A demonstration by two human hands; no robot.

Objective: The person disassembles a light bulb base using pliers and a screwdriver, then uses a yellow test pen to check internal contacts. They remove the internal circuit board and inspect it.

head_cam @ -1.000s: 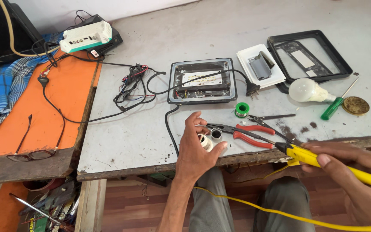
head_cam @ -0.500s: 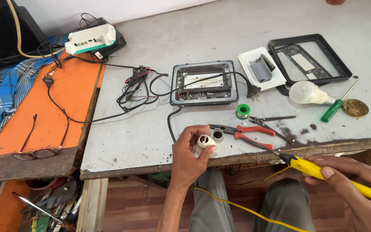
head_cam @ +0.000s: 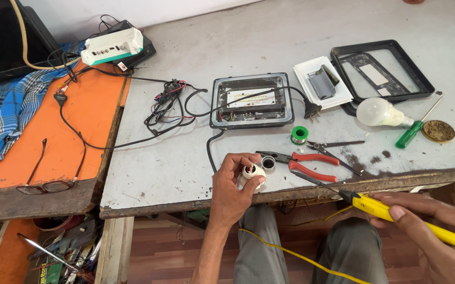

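A: Left hand (head_cam: 232, 184) clamped round white lamp holder (head_cam: 251, 175); right hand (head_cam: 432, 226) wrapped round yellow soldering iron (head_cam: 396, 215).
B: Step?
A: Likely soldering prep. Iron tip lies right of the holder, apart; contact needs a steady approach.

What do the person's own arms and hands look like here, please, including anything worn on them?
Both arms are bare, with no sleeves in view. The left hand and the right hand wear no gloves, and no rings, watch or bracelet can be seen.
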